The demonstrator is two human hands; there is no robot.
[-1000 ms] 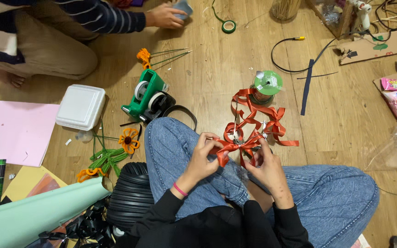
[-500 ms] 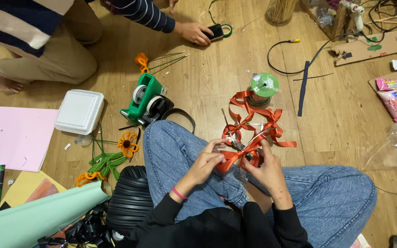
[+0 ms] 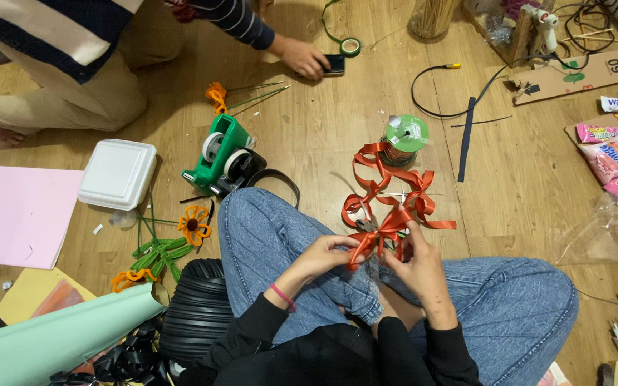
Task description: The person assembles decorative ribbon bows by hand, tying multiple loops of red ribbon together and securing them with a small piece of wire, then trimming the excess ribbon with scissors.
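While pinched: one ribbon bow [image 3: 384,229], two hands.

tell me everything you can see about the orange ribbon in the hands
The orange ribbon is a glossy, flat plastic-looking strip, curled into several loops. Its gathered end is pinched between the left hand and right hand over the lap, folded like a bow. The rest trails across the wooden floor to a green-topped spool.

The co-worker's hand [image 3: 302,57] has reached the black phone [image 3: 335,64] — green tape roll [image 3: 350,47] just beside.
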